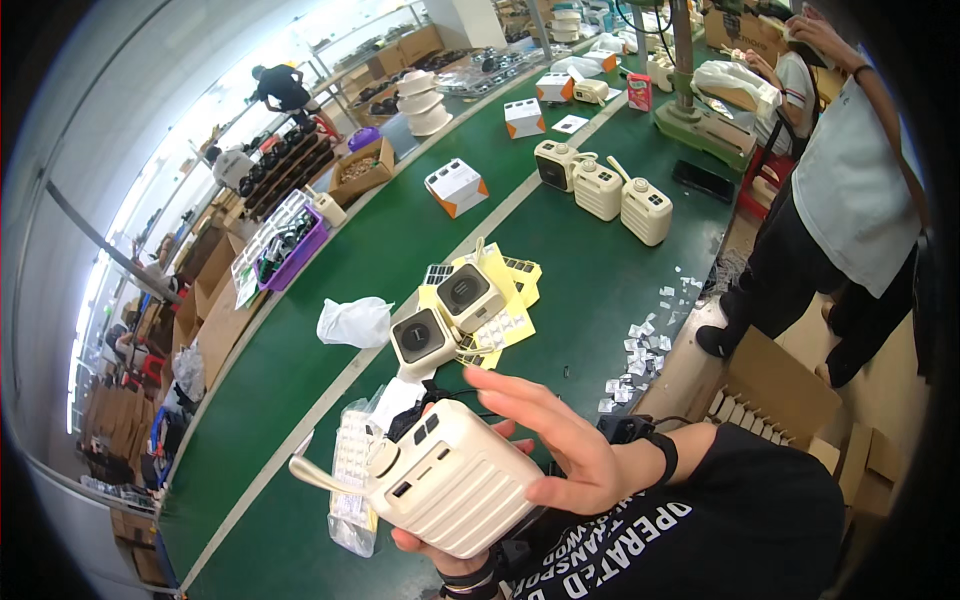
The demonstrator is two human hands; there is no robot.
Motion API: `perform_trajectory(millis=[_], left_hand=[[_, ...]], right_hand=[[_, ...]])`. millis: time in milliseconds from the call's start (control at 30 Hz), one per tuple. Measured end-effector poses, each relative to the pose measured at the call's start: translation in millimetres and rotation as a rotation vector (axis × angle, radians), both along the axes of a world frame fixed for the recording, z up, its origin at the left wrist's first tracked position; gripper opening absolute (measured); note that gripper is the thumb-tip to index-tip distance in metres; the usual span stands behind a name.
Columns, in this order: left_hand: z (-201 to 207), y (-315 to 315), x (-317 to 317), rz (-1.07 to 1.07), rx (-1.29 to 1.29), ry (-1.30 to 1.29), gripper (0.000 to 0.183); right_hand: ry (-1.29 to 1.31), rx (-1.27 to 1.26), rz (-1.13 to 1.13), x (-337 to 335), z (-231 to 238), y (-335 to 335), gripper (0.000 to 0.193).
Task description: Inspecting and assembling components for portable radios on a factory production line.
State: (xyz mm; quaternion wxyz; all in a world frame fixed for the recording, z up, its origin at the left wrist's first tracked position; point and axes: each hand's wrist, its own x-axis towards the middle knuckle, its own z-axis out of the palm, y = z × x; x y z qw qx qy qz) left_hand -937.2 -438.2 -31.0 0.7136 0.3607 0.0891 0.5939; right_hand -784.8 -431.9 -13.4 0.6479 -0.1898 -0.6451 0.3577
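Observation:
A cream portable speaker [455, 480] with ribbed sides, ports and a strap loop is tilted in front of me. My left hand [445, 555] grips it from below, most of its fingers hidden behind the casing. At the speaker's right end my right hand [560, 440] has its fingers stretched out and apart. Its thumb lies against or just beside the casing; I cannot tell which. Just beyond, two similar speakers with dark round grilles, a nearer speaker [420, 340] and a farther speaker [468, 293], rest on or beside yellow sticker sheets [512, 325].
Three more speakers [598, 190] stand farther along the green table [400, 240], near a dark phone [704, 180]. Small white-and-orange boxes [456, 187] and a green machine stand [705, 135] lie beyond. Bagged sticker sheets [352, 460] are at left; a person [850, 200] stands at right.

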Motion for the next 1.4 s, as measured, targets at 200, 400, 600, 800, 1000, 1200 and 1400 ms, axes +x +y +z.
perform_trajectory(millis=[200, 400, 600, 800, 1000, 1200, 1400], left_hand=[[-23, -20, -11, 0.313, -0.165, 0.182, 0.093], [-35, -27, -12, 0.242, -0.206, 0.259, 0.087], [-9, -23, 3, 0.148, -0.136, 0.597, 0.081], [9, -10, 14, -0.030, 0.113, 0.878, 0.067], [20, -24, -8, 0.064, 0.107, 0.850, 0.065], [22, -25, -7, 0.027, 0.130, 0.830, 0.062], [18, -25, -19, 0.096, 0.146, 0.793, 0.055]], right_hand=[[0.060, -0.110, 0.230, -1, 10, 17, 0.031], [0.215, -0.268, 0.241, -4, -6, 29, 0.016], [-0.285, -0.410, 0.358, 37, -17, 21, 0.067], [-0.152, -0.431, -0.176, 97, -51, 19, 0.065], [0.199, -0.172, -1.650, 227, -88, 67, 0.062], [-0.232, -0.253, -1.706, 323, -113, 104, 0.063], [-0.298, -0.350, -1.567, 323, -104, 141, 0.072]])
